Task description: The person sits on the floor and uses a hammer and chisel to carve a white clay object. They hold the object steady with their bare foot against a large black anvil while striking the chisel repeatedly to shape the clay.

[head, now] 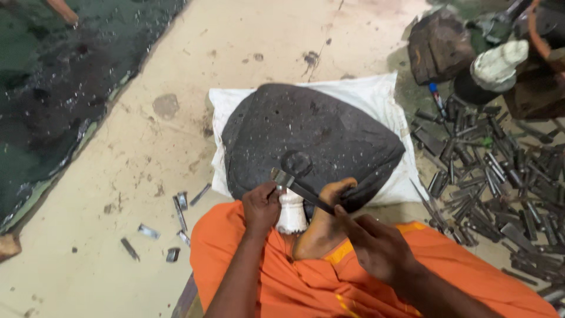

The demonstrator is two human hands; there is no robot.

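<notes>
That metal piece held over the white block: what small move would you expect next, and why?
Probably a slight lowering of the metal piece onto the white block, though that is a guess. The left hand pinches it just above the block, and the right hand aims a dark flat tool at it. Similar pieces lie on the floor to the left.

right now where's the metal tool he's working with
In the head view, the metal tool is low centre, held between both hands over the dark stone, beside the bare foot.
</notes>
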